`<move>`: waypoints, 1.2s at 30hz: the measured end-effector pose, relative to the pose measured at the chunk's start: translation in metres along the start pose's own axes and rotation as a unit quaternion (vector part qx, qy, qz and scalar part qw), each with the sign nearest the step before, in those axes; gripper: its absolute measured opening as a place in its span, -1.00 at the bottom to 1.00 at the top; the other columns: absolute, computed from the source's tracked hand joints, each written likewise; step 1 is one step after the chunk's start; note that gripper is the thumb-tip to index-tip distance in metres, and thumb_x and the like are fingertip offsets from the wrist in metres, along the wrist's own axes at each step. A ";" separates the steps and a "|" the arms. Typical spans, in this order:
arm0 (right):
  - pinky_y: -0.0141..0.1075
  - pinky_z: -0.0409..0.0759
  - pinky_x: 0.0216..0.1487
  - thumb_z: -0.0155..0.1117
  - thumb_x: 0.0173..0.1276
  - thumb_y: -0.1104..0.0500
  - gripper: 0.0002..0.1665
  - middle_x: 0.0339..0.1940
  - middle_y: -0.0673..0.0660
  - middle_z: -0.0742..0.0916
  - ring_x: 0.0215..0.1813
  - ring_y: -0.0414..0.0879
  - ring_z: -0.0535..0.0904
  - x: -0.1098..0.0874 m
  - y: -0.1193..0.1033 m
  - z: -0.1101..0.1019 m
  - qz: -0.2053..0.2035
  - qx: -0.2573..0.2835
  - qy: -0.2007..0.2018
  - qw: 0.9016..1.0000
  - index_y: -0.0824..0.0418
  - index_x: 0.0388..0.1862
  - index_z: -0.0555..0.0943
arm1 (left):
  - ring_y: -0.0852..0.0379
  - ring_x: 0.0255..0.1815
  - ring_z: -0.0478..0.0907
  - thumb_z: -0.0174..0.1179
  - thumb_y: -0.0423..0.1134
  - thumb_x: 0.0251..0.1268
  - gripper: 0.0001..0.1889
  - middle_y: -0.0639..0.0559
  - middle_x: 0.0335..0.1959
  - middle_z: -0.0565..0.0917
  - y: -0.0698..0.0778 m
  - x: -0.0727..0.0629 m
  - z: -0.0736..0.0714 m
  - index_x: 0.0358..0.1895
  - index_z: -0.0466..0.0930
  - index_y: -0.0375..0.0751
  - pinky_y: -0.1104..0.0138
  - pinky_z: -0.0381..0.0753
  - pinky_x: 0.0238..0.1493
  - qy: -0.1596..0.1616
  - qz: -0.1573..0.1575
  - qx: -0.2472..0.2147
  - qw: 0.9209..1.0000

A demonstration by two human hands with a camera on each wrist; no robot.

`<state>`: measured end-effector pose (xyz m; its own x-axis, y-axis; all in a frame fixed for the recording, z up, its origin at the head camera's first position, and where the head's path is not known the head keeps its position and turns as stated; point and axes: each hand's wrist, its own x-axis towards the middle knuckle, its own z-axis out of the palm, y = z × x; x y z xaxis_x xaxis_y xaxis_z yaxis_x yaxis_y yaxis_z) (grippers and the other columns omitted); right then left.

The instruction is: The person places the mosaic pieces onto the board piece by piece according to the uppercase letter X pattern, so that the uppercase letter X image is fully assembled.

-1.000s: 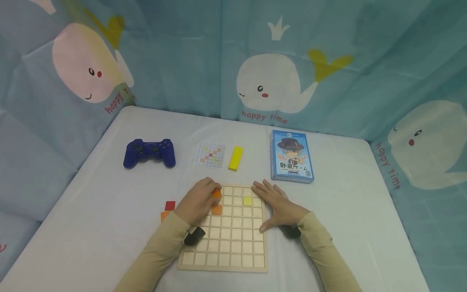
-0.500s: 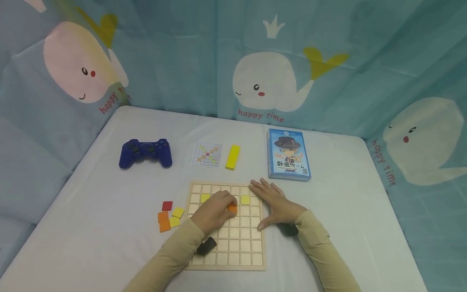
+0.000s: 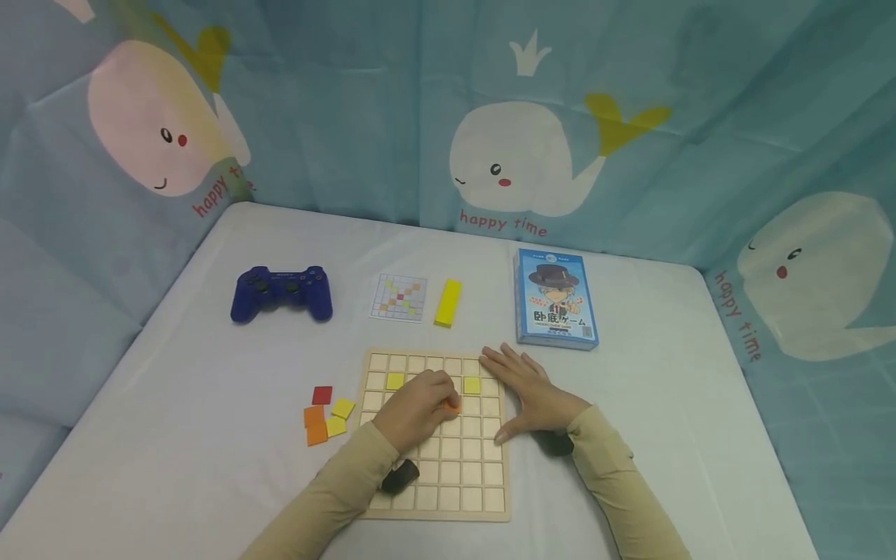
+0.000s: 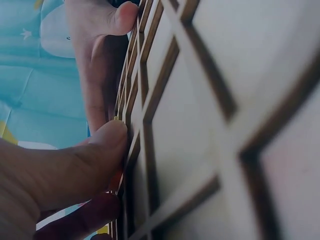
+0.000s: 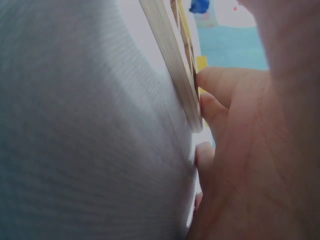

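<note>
In the head view my left hand [image 3: 416,412] pinches an orange square tile [image 3: 452,407] low at a cell of the wooden grid board [image 3: 462,516]. Fingers cover most of the tile, and whether it sits fully in the cell is hidden. An orange sliver [image 4: 116,180] shows beneath the thumb in the left wrist view. Two yellow tiles, a left one [image 3: 395,381] and a right one [image 3: 472,385], lie in cells of the board's second row. My right hand [image 3: 535,393], fingers spread, rests along the board's right edge; its fingertips touch the rim in the right wrist view.
Left of the board lie loose tiles: a red one [image 3: 322,395], two orange [image 3: 316,432] and two yellow [image 3: 343,408]. Behind stand a blue game controller [image 3: 281,294], a printed pattern card [image 3: 398,298], a yellow block [image 3: 448,303] and a blue game box [image 3: 556,299].
My left hand has carried the orange tile rightward and nearer from the board's upper left, then lowered slightly. The left yellow tile and loose yellow tiles came into view. The right hand stayed put.
</note>
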<state>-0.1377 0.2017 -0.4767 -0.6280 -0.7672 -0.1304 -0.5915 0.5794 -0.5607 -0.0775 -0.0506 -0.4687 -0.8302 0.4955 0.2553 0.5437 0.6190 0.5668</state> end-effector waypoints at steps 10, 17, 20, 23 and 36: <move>0.17 -0.27 0.47 0.48 -0.25 -0.43 0.49 0.59 0.03 0.01 0.58 0.13 -0.27 -0.001 0.005 0.000 -0.003 0.005 0.007 1.000 0.08 0.56 -0.05 | 0.23 -0.32 0.44 0.37 -0.27 0.11 -0.94 0.14 -0.36 0.58 0.000 0.002 0.001 -0.43 0.66 -0.10 0.42 0.53 -0.22 0.016 0.013 0.001 1.000; 0.14 -0.28 0.48 0.49 -0.26 -0.41 0.49 0.59 0.02 0.01 0.58 0.11 -0.27 -0.002 0.004 -0.006 0.001 -0.004 0.014 1.000 0.08 0.56 -0.04 | 0.21 -0.30 0.47 0.36 -0.22 0.14 -0.94 0.15 -0.31 0.56 0.005 0.006 -0.006 -0.36 0.67 -0.07 0.37 0.52 -0.23 -0.001 0.007 0.033 0.999; 0.15 -0.29 0.48 0.52 -0.27 -0.38 0.50 0.59 0.05 0.03 0.58 0.13 -0.26 -0.002 0.001 -0.006 0.000 0.005 0.013 1.000 0.10 0.56 -0.03 | 0.19 -0.24 0.53 0.35 -0.19 0.15 -0.92 0.17 -0.26 0.58 0.006 0.000 -0.015 -0.30 0.67 -0.02 0.28 0.53 -0.20 0.005 -0.022 0.049 0.999; 0.16 -0.29 0.47 0.54 -0.28 -0.36 0.50 0.59 0.08 0.03 0.57 0.15 -0.25 -0.002 -0.002 -0.005 -0.001 0.016 0.007 1.000 0.12 0.56 -0.02 | 0.18 -0.22 0.55 0.35 -0.21 0.14 -0.89 0.18 -0.23 0.61 0.002 -0.013 -0.026 -0.26 0.66 -0.02 0.23 0.54 -0.16 0.034 -0.056 0.049 0.997; 0.13 -0.26 0.49 0.48 -0.30 -0.44 0.51 0.59 0.02 0.02 0.58 0.10 -0.25 -0.003 0.002 0.004 0.005 0.001 0.003 1.000 0.06 0.56 -0.03 | -0.04 -0.27 0.49 0.38 -0.26 0.11 -0.65 -0.16 -0.22 0.60 -0.026 -0.096 -0.067 -0.04 0.59 -0.27 0.12 0.50 -0.22 0.196 -0.293 0.061 0.934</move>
<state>-0.1346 0.2042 -0.4807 -0.6368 -0.7596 -0.1323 -0.5840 0.5873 -0.5604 -0.0202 -0.1546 -0.4554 -0.9581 -0.1956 0.2092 -0.0276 0.7901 0.6123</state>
